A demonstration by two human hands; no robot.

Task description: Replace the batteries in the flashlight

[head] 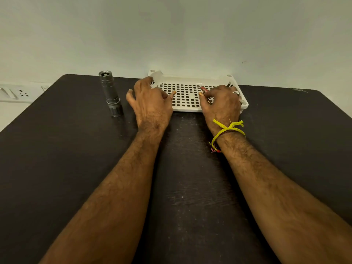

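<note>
A grey metal flashlight (111, 93) lies on the dark table (66, 149) at the back left, its open tail end toward the wall. A white perforated tray (187, 96) sits at the back centre. A red battery (203, 89) lies in the tray, and my right hand (221, 103) pinches it with curled fingers; part of the battery is hidden under the fingers. My left hand (150, 101) rests over the tray's left edge with fingers loosely spread, holding nothing.
The table backs onto a pale wall. A white switch and socket panel (17, 93) is on the wall at the far left. My right wrist wears yellow thread bands (226, 130), and a ring is on that hand.
</note>
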